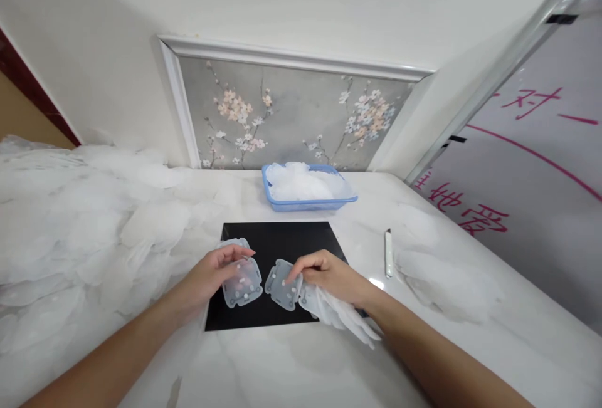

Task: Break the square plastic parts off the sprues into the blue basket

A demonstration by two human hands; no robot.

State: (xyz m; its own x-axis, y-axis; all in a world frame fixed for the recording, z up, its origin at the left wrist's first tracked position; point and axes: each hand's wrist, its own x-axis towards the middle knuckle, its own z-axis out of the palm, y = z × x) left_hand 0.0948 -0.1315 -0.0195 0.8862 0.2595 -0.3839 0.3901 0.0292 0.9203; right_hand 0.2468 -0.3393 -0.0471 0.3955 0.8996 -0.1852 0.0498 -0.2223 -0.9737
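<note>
A black mat [277,242] lies on the white marble table. My left hand [211,276] is curled around a translucent square plastic piece [242,282] with small white dots, holding it over the mat's left side. Another such piece peeks out behind it. My right hand [329,276] pinches a second translucent piece [281,284] at its edge and also clasps a bunch of thin white plastic sheets [345,317] that fan out toward the lower right.
A blue tray [310,202] full of white translucent pieces stands behind the mat. A large heap of similar pieces [84,232] covers the table's left. A smaller pile [442,276] and a small white tool [388,252] lie right. A whiteboard [531,170] leans on the right.
</note>
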